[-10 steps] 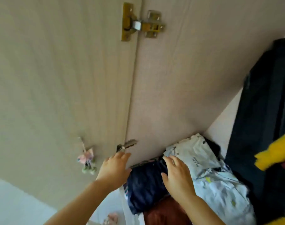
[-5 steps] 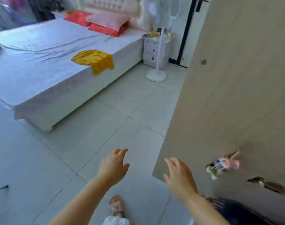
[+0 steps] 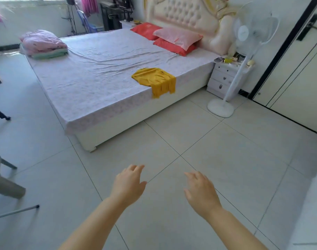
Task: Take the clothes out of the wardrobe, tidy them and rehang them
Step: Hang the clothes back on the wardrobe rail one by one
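A yellow garment (image 3: 155, 80) lies on the near edge of the bed (image 3: 100, 78), one part hanging over the side; a thin hanger hook shows at its top. My left hand (image 3: 129, 183) and my right hand (image 3: 201, 191) are held out over the tiled floor, fingers relaxed and spread, holding nothing. Both hands are well short of the bed. The wardrobe is out of view.
Red and pink pillows (image 3: 172, 38) lie at the headboard, and folded pink bedding (image 3: 43, 44) sits at the bed's far corner. A white standing fan (image 3: 242, 56) and a bedside cabinet (image 3: 224, 76) stand right of the bed. A chair leg (image 3: 8, 186) is at left.
The view has swung from the wardrobe interior to the bedroom. My hands left the folded clothes and wardrobe door and now hang free over the floor, facing the bed.
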### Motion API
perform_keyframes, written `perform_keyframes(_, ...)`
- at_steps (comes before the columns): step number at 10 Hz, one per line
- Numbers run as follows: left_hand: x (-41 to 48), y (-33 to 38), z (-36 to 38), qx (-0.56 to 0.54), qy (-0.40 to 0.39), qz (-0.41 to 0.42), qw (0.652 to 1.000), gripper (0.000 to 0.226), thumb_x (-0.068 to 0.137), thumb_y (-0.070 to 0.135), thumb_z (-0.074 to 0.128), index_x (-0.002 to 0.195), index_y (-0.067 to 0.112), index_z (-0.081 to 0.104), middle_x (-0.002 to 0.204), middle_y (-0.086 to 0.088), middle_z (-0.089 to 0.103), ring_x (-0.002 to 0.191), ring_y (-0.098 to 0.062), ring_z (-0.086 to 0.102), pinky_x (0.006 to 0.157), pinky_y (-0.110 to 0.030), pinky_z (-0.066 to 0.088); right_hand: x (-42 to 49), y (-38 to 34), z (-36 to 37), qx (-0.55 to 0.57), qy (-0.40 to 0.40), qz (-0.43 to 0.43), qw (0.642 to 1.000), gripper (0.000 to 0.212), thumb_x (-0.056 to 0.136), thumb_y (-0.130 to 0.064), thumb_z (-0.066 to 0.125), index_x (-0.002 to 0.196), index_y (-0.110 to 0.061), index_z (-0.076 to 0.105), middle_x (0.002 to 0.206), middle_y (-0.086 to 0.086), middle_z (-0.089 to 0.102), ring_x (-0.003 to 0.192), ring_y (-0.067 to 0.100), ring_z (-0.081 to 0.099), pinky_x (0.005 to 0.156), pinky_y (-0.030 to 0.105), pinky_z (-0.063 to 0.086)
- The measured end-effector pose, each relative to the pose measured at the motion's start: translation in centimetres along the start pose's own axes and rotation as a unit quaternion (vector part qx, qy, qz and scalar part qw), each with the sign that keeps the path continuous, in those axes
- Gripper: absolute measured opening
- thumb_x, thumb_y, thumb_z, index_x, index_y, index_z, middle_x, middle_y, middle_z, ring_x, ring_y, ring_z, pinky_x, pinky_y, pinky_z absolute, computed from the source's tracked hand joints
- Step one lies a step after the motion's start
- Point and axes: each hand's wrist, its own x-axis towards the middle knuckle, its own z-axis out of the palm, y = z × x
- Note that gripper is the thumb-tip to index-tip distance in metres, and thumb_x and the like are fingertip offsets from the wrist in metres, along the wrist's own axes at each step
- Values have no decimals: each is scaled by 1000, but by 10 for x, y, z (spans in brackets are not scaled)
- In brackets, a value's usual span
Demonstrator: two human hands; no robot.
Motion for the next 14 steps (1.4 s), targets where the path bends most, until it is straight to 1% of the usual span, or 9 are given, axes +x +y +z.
perform_keyframes(2, 94, -16, -18, -11, 3, -23, 1000, 55, 92, 38, 47, 142, 26, 26, 140, 3, 38, 126, -18, 39, 101, -30, 32, 108, 3, -15, -1, 4, -18, 1000, 50, 92, -33, 44, 139, -24, 29, 133, -5, 38, 119, 17, 39, 97, 27, 29)
perform_keyframes(4, 217, -23, -38, 7, 0, -59, 998, 56, 92, 37, 47, 143, 25, 25, 142, 2, 36, 127, -19, 38, 101, -30, 32, 250, 28, -28, 8, -1, -40, 999, 50, 92, -32, 46, 139, -26, 29, 134, -5, 37, 121, 16, 39, 97, 26, 28)
perform_keyframes(5, 276, -16, -55, 7, -7, -79, 997, 56, 93, 38, 46, 143, 25, 25, 142, 3, 35, 128, -19, 37, 101, -29, 31, 318, 43, -44, 15, -17, -47, 999, 52, 93, -32, 45, 141, -24, 27, 136, -5, 36, 122, 16, 38, 99, 25, 28)
perform_keyframes(7, 388, -5, -85, 6, 9, -86, 996, 54, 93, 38, 45, 142, 25, 26, 142, 4, 35, 125, -18, 39, 99, -29, 32, 443, 63, -78, 13, -16, -67, 998, 50, 92, -31, 46, 139, -23, 30, 133, -3, 39, 119, 18, 40, 97, 27, 30)
perform_keyframes(9, 506, -21, -101, 0, 6, -95, 995, 56, 92, 38, 47, 142, 26, 25, 142, 4, 35, 127, -18, 38, 100, -29, 33, 564, 75, -89, 14, -26, -83, 996, 52, 93, -32, 46, 141, -22, 28, 137, -3, 38, 124, 16, 37, 102, 26, 26)
perform_keyframes(11, 652, -49, -130, -4, -8, -86, 996, 56, 92, 37, 46, 143, 26, 25, 144, 2, 34, 129, -19, 36, 101, -30, 33, 701, 81, -102, 9, -40, -67, 997, 52, 94, -31, 45, 142, -21, 27, 138, -3, 37, 127, 15, 35, 104, 25, 25)
perform_keyframes(12, 717, -56, -153, 2, -17, -78, 997, 55, 92, 37, 46, 142, 26, 26, 144, 2, 34, 128, -20, 38, 100, -31, 36, 763, 78, -113, 11, -46, -60, 997, 52, 94, -32, 46, 142, -22, 27, 138, -4, 36, 128, 15, 34, 104, 25, 25)
perform_keyframes(13, 775, -62, -168, -6, -23, -71, 997, 53, 91, 35, 47, 140, 24, 30, 140, 1, 38, 123, -20, 43, 93, -30, 39, 819, 80, -120, 26, -56, -51, 997, 53, 94, -32, 47, 142, -22, 27, 139, -4, 36, 128, 15, 34, 104, 25, 24)
perform_keyframes(14, 823, -66, -172, -12, -31, -79, 996, 52, 90, 35, 48, 139, 25, 31, 136, 3, 41, 117, -17, 46, 84, -26, 40, 869, 89, -120, 25, -75, -50, 996, 53, 94, -33, 47, 142, -22, 28, 138, -4, 37, 127, 14, 34, 103, 25, 25)
